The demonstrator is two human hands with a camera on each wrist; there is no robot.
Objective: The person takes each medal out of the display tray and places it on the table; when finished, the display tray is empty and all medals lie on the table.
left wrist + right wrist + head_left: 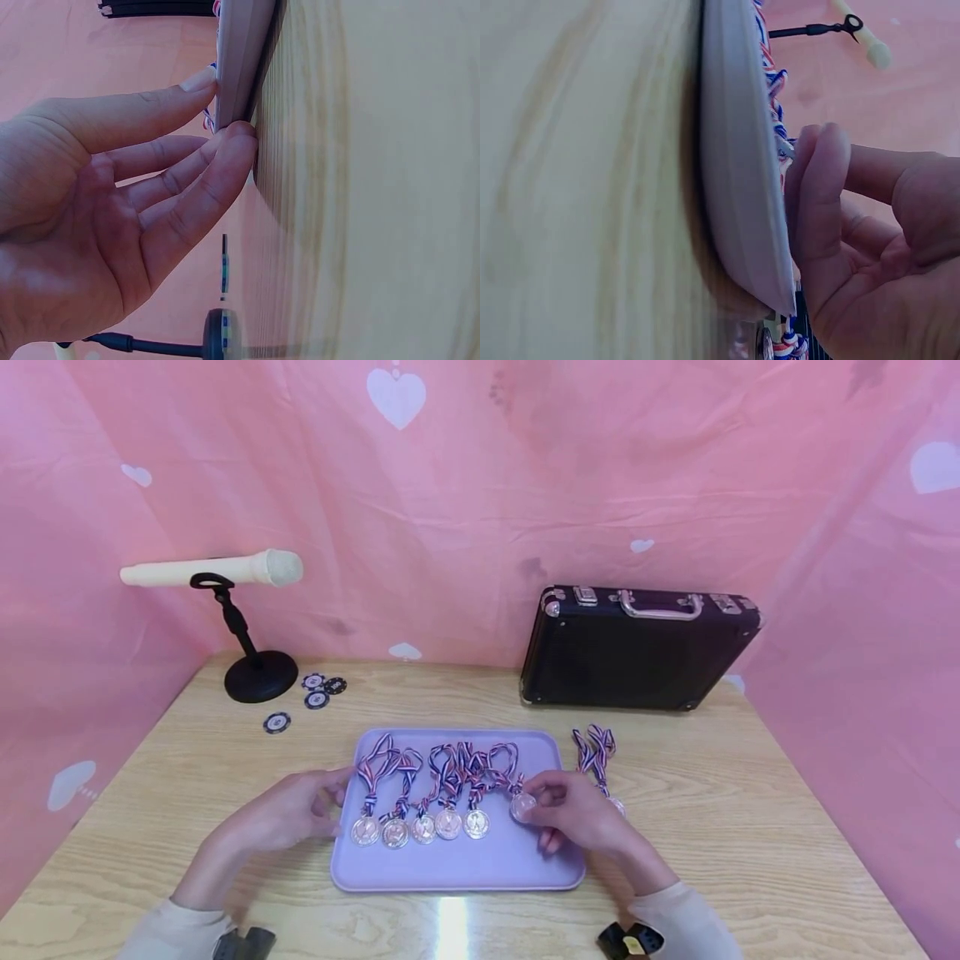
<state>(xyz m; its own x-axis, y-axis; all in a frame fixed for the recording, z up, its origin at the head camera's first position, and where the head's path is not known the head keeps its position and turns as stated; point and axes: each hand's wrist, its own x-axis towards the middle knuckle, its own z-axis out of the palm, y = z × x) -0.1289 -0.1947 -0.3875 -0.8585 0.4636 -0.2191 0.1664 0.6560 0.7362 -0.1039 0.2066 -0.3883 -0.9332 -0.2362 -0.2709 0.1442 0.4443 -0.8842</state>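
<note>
A lilac tray (457, 870) lies on the table with several silver medals (448, 823) in a row, their red, white and blue ribbons (405, 764) bunched towards the far side. My left hand (288, 810) holds the tray's left edge; in the left wrist view the thumb (150, 112) is at the upper rim and the fingertips are at the lower side. Over the tray's right part, my right hand (573, 810) pinches a medal (522, 807) between thumb and fingers, partly covering it. Another medal (617, 806) with its ribbon (596, 752) lies right of the tray, partly behind that hand.
A black case (637, 656) with a metal handle stands at the back right. At the back left, a white microphone (217, 568) rests on a black stand (261, 675), with several poker chips (317, 699) beside it. Pink cloth (480, 527) hangs behind the table.
</note>
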